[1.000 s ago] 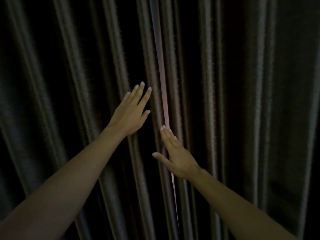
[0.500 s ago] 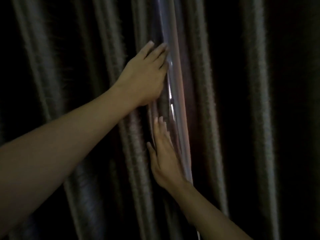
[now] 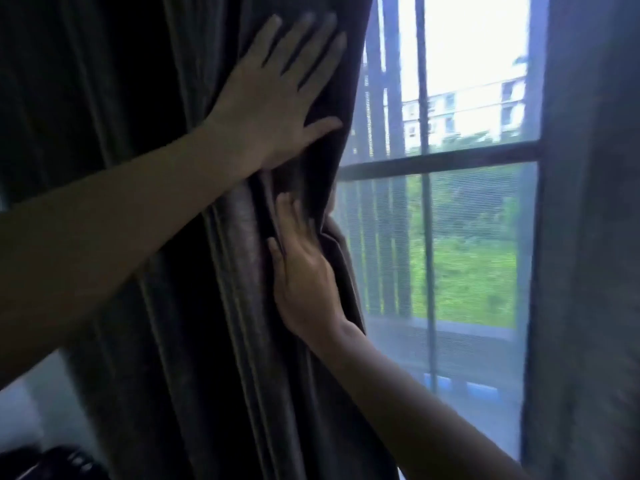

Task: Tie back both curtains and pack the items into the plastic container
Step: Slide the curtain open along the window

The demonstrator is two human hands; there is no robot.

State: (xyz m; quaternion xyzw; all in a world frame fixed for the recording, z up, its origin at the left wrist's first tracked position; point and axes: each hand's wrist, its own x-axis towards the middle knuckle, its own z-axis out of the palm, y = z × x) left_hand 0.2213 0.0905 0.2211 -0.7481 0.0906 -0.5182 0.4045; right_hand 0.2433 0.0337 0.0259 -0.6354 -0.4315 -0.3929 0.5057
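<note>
The left curtain (image 3: pixel 194 306) hangs bunched in dark folds over the left half of the view, its free edge running down just left of the bared window (image 3: pixel 446 216). The left hand (image 3: pixel 273 98) lies flat against the cloth high up, fingers spread and pointing up and to the right, thumb stretched toward the edge; it grips nothing. Below it the right hand (image 3: pixel 304 271) stands edge-on against the same curtain, fingers straight and held together, their tips tucked into a fold near the edge; whether they pinch cloth there cannot be told. The two hands are near each other but apart. The right curtain (image 3: pixel 588 237) hangs as a grey strip at the right border, well apart from both hands. Through the glass show dark bars, a mesh screen, greenery and a pale building (image 3: pixel 460 109).
</note>
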